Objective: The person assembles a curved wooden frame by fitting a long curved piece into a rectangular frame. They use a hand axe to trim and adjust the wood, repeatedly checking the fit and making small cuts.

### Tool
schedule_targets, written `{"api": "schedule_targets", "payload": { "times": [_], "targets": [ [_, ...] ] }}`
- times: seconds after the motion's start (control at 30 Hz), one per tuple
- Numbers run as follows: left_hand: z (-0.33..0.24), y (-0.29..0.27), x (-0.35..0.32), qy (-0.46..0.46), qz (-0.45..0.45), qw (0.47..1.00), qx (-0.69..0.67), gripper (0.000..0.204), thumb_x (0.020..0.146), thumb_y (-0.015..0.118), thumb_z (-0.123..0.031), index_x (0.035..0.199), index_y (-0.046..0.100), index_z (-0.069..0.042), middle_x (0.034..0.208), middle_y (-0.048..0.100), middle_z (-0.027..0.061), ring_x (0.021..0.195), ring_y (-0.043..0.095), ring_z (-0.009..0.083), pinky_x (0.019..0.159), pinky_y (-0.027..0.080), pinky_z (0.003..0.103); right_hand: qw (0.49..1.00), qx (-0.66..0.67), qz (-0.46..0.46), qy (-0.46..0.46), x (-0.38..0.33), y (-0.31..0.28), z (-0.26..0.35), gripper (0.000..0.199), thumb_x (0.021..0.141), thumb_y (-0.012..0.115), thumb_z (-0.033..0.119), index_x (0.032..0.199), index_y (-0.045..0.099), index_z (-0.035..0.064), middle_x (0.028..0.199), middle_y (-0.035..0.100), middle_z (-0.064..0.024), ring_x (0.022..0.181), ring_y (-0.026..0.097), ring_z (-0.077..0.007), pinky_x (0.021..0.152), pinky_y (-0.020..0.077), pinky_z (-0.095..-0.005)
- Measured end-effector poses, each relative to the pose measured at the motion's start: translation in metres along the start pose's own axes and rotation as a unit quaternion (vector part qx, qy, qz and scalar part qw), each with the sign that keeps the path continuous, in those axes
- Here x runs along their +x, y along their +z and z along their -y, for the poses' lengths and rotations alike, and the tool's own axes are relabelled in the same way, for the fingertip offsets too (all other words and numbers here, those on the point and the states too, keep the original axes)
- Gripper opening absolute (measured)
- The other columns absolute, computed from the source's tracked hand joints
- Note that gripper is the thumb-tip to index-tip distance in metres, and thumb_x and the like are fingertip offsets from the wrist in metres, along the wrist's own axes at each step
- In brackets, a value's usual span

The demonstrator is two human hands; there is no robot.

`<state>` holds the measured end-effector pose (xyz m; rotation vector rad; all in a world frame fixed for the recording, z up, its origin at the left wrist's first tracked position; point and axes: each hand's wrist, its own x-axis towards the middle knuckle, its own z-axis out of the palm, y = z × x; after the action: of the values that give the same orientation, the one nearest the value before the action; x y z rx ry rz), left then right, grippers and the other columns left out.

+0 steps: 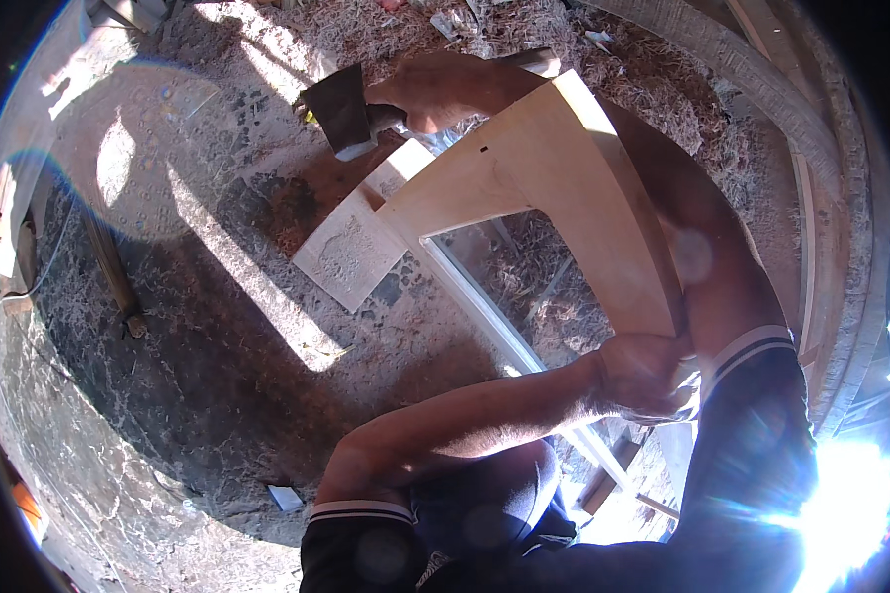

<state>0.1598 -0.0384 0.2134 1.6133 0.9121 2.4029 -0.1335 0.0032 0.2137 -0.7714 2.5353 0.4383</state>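
Gripping hatchet, hands apart

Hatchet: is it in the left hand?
No, the right hand grips the hatchet; the left hand holds the wooden piece.

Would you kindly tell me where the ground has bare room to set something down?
The ground left of the wooden piece lies bare, bordered by a stick on its left. It is crowded by the block, where the right hand holds the axe, and by the left hand.
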Motion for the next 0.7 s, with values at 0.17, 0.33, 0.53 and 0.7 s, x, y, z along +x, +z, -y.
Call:
{"api": "schedule_targets", "payload": {
  "times": [0.17, 0.33, 0.53, 0.7],
  "targets": [
    [0.0, -0.01, 0.007, 0.239, 0.011, 0.865, 0.442, 0.02, 0.083, 0.063, -0.019, 0.096, 0.07, -0.005, 0.1, 0.069, 0.0071, 0.098, 0.068, 0.0268, 0.102, 0.053, 0.038, 0.999, -0.023, 0.019, -0.018, -0.013, 0.0, 0.008, 0.039, 0.087, 0.072, 0.013, 0.124, 0.059, 0.0139, 0.094, 0.073, -0.0153, 0.098, 0.073, -0.0342, 0.082, 0.0565, -0.0513],
    [0.006, -0.005, 0.003, 0.16, 0.034, 0.955, 0.247, 0.027, 0.082, 0.063, -0.022, 0.101, 0.07, -0.005, 0.108, 0.069, 0.0085, 0.103, 0.067, 0.0286, 0.103, 0.053, 0.043, 1.0, -0.022, 0.004, -0.012, -0.011, -0.001, 0.004, 0.039, 0.087, 0.071, 0.013, 0.124, 0.059, 0.0138, 0.095, 0.073, -0.0151, 0.098, 0.073, -0.034, 0.083, 0.0566, -0.0511],
    [0.004, -0.002, 0.002, 0.26, 0.056, 0.822, 0.504, 0.028, 0.079, 0.066, -0.025, 0.098, 0.071, -0.006, 0.105, 0.071, 0.0098, 0.103, 0.067, 0.0302, 0.101, 0.054, 0.048, 0.999, -0.03, 0.008, -0.015, -0.013, -0.001, 0.007, 0.038, 0.087, 0.07, 0.013, 0.124, 0.059, 0.0137, 0.096, 0.073, -0.0147, 0.099, 0.073, -0.0338, 0.083, 0.0566, -0.0508],
    [0.009, -0.004, 0.009, 0.257, -0.003, 0.883, 0.393, 0.028, 0.079, 0.065, -0.027, 0.099, 0.071, -0.008, 0.102, 0.071, 0.0101, 0.106, 0.066, 0.0321, 0.1, 0.052, 0.054, 0.999, -0.028, 0.005, -0.018, -0.018, -0.003, 0.004, 0.038, 0.087, 0.07, 0.013, 0.124, 0.06, 0.0136, 0.096, 0.073, -0.0145, 0.1, 0.073, -0.0336, 0.083, 0.0567, -0.0505]
  ]
}}
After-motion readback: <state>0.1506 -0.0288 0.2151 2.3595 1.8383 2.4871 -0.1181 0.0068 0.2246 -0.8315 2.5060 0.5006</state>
